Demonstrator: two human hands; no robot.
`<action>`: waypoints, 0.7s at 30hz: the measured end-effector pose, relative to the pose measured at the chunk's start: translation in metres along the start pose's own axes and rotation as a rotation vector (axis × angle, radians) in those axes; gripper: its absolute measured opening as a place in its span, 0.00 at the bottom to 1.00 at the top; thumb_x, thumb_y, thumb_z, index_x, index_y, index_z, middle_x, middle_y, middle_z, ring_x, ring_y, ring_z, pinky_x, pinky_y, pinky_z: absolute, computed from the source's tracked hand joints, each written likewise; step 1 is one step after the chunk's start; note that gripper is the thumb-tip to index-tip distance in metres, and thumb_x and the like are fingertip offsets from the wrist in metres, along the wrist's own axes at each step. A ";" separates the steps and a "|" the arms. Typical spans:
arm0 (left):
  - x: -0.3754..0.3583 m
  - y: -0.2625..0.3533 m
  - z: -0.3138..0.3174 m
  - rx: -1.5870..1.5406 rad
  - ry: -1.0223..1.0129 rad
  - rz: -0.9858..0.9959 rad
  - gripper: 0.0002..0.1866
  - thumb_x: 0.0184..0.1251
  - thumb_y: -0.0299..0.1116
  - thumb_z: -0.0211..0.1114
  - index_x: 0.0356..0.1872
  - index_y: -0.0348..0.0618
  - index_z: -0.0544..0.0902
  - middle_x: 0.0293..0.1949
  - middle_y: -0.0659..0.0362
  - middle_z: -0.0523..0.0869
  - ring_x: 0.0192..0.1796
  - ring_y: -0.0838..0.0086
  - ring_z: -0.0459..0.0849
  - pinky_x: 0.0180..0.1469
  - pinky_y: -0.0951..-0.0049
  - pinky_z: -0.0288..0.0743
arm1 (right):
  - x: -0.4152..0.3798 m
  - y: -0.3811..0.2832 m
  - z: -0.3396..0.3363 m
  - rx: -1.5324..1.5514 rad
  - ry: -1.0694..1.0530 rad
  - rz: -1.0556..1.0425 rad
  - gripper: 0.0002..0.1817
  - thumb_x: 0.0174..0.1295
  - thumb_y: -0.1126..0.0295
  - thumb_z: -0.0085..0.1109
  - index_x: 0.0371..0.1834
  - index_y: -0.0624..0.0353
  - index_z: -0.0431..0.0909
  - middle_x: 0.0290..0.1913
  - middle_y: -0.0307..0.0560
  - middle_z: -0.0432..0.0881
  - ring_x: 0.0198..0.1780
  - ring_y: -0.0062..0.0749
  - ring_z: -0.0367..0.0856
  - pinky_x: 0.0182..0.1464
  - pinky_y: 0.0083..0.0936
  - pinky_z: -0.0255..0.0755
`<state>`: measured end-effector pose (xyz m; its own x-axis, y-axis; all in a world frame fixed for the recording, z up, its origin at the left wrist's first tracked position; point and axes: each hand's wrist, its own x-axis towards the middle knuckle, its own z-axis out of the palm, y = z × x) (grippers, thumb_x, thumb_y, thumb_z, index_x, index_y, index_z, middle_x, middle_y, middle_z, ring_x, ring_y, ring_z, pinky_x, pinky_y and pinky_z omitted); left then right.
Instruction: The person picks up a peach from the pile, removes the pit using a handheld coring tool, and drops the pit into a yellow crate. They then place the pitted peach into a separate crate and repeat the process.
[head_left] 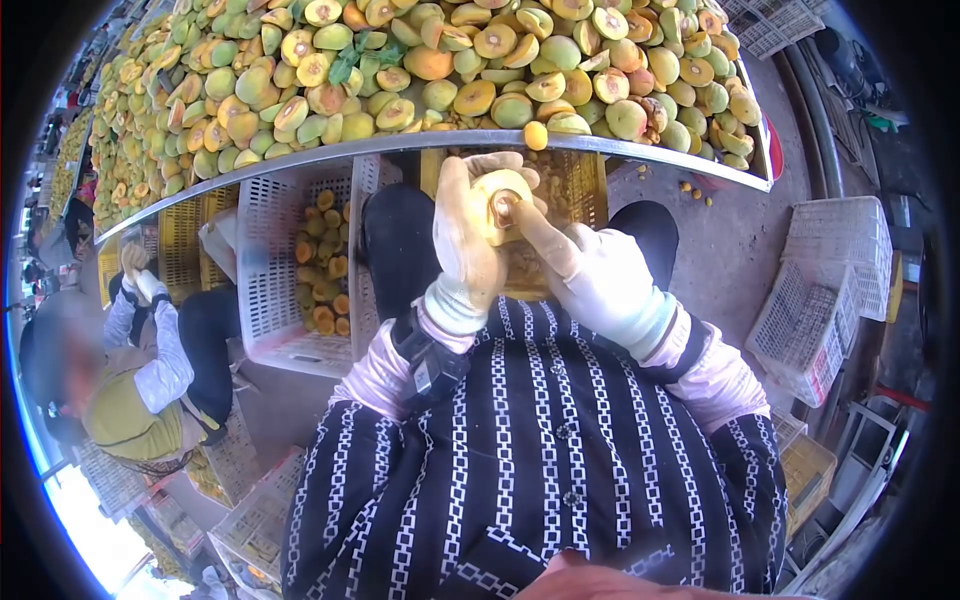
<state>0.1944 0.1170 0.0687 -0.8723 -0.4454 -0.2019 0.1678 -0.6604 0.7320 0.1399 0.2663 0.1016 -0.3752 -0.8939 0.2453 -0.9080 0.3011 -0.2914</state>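
Note:
My left hand (468,235), in a stained pale glove, is wrapped round a halved yellow fruit (500,207) with its cut face and brown pit hollow showing. My right hand (600,275), in a white glove, has its fingers closed at the fruit, the index finger reaching to the hollow. Whether that hand grips anything small is hidden. Both hands are above a yellow crate (592,190) between my knees, just below the metal edge of a table heaped with cut fruit (430,65).
A small orange piece (535,136) rests on the table's metal rim (400,143). To the left stands a white crate (272,270) with halved fruit. A co-worker (140,380) sits at far left. Stacked white crates (835,235) stand at right.

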 end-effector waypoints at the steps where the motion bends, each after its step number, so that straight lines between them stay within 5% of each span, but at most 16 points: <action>1: 0.002 0.002 -0.003 0.001 0.000 -0.001 0.28 0.75 0.55 0.42 0.51 0.36 0.75 0.40 0.49 0.83 0.36 0.63 0.85 0.41 0.66 0.82 | 0.000 0.000 0.001 0.001 0.000 0.001 0.36 0.50 0.76 0.60 0.68 0.56 0.66 0.26 0.43 0.76 0.21 0.35 0.78 0.24 0.30 0.73; 3: 0.008 0.004 -0.009 0.497 -0.145 0.231 0.28 0.75 0.55 0.42 0.49 0.36 0.74 0.38 0.50 0.83 0.33 0.66 0.85 0.38 0.68 0.82 | -0.001 0.000 0.003 0.059 -0.004 0.017 0.37 0.50 0.78 0.60 0.68 0.58 0.65 0.25 0.44 0.77 0.22 0.39 0.79 0.25 0.31 0.74; 8: -0.003 -0.006 0.004 -0.057 0.147 0.077 0.29 0.74 0.58 0.42 0.46 0.38 0.75 0.37 0.52 0.83 0.29 0.68 0.83 0.38 0.70 0.81 | 0.004 -0.004 0.019 0.281 -0.021 0.082 0.36 0.54 0.77 0.60 0.70 0.57 0.62 0.30 0.49 0.81 0.27 0.46 0.82 0.29 0.35 0.76; 12: 0.010 -0.016 -0.009 0.188 0.106 0.218 0.26 0.77 0.53 0.40 0.47 0.37 0.74 0.40 0.50 0.83 0.38 0.66 0.85 0.43 0.68 0.83 | 0.007 0.006 0.029 0.428 0.030 0.071 0.34 0.59 0.68 0.60 0.70 0.52 0.59 0.29 0.46 0.81 0.27 0.44 0.82 0.27 0.37 0.75; 13: 0.010 -0.010 -0.023 0.358 -0.086 0.212 0.25 0.78 0.51 0.40 0.49 0.36 0.73 0.42 0.49 0.83 0.43 0.64 0.85 0.47 0.66 0.83 | 0.006 0.010 0.027 0.452 -0.004 0.073 0.33 0.59 0.69 0.59 0.70 0.51 0.60 0.29 0.46 0.81 0.27 0.45 0.82 0.27 0.38 0.75; 15: 0.016 -0.001 -0.030 0.039 -0.069 -0.318 0.26 0.77 0.51 0.41 0.52 0.35 0.73 0.44 0.49 0.83 0.43 0.63 0.85 0.49 0.65 0.82 | 0.000 0.019 0.030 0.387 -0.015 0.035 0.33 0.59 0.69 0.58 0.69 0.50 0.60 0.28 0.48 0.81 0.27 0.46 0.82 0.28 0.39 0.75; 21: 0.018 -0.016 -0.020 -0.092 -0.015 -0.204 0.27 0.77 0.53 0.43 0.54 0.38 0.73 0.44 0.49 0.84 0.46 0.63 0.84 0.52 0.65 0.79 | 0.007 0.012 0.020 0.215 -0.095 0.281 0.35 0.59 0.67 0.59 0.69 0.61 0.57 0.27 0.53 0.81 0.27 0.49 0.83 0.28 0.39 0.76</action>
<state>0.1851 0.1076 0.0406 -0.8989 -0.2888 -0.3294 0.0283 -0.7887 0.6141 0.1299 0.2571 0.0813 -0.5763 -0.8160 0.0444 -0.7083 0.4717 -0.5252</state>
